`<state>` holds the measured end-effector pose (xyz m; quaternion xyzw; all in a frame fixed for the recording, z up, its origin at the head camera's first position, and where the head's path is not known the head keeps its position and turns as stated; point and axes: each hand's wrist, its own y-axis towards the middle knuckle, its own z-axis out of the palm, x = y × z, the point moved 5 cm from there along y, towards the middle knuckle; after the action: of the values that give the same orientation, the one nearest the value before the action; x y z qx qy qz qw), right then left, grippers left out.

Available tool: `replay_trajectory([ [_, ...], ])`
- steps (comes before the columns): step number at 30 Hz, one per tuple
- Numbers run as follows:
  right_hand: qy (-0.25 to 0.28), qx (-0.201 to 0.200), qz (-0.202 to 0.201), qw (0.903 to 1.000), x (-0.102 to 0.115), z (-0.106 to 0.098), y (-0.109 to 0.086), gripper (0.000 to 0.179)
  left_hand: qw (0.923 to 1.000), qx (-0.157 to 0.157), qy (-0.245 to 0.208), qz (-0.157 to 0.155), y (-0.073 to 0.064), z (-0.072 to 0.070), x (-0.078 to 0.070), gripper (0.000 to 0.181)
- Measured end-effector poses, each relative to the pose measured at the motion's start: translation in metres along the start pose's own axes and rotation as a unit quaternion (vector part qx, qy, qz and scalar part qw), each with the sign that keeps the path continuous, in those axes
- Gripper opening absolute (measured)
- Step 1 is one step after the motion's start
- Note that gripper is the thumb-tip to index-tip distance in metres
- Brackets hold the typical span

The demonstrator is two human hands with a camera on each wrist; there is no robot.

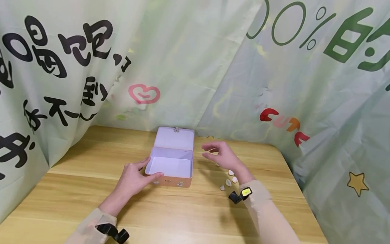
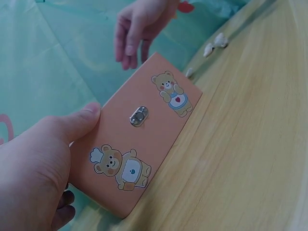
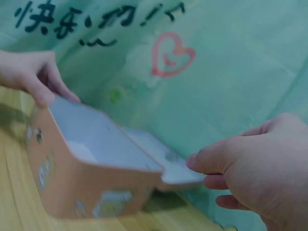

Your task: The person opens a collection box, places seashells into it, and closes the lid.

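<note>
A hinged tin box (image 1: 173, 182) stands on the wooden table with its lid (image 1: 174, 139) tipped back, showing a pale, bare interior. Its orange front carries bear pictures and a metal clasp (image 2: 139, 116) in the left wrist view. My left hand (image 1: 133, 178) grips the box's front left corner, thumb over the front rim and fingers along the side. To the right of the box, my right hand (image 1: 223, 156) hovers above the table with loosely bent fingers and nothing visible in them. Its fingertips overlap the lid's edge in the right wrist view.
Several small white shell-like pieces (image 1: 228, 183) lie on the wooden table (image 1: 179, 213) beneath and beside the right wrist. A printed cloth curtain (image 1: 189, 67) hangs behind the table and along both sides.
</note>
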<state>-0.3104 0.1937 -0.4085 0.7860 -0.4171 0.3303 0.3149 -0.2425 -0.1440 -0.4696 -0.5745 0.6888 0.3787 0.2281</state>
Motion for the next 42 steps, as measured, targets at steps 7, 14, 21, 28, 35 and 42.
replay_trajectory([
  [7, -0.026, -0.012, 0.026, 0.9992, -0.035, -0.013, -0.018, 0.031, 1.0000, 0.003, 0.000, -0.001, 0.000, 0.000, -0.001, 0.108],
  [14, -0.042, 0.003, 0.076, 0.9962, -0.062, -0.014, -0.038, 0.036, 1.0000, 0.003, -0.005, -0.001, -0.002, 0.001, 0.000, 0.108],
  [21, -0.047, 0.024, 0.068, 0.9963, -0.079, -0.008, -0.047, 0.032, 1.0000, 0.000, -0.008, -0.002, -0.003, 0.000, 0.000, 0.108],
  [28, -0.086, 0.025, 0.062, 0.9941, -0.088, -0.004, -0.049, 0.028, 1.0000, 0.002, -0.005, -0.005, -0.002, 0.000, 0.000, 0.106],
  [35, -0.107, 0.029, 0.065, 0.9917, -0.091, -0.002, -0.049, 0.027, 0.9998, 0.009, -0.016, -0.012, 0.000, 0.003, 0.001, 0.105],
  [42, -0.129, 0.016, 0.055, 0.9901, -0.092, -0.003, -0.047, 0.022, 1.0000, 0.001, -0.009, 0.002, -0.001, 0.000, 0.001, 0.103],
])
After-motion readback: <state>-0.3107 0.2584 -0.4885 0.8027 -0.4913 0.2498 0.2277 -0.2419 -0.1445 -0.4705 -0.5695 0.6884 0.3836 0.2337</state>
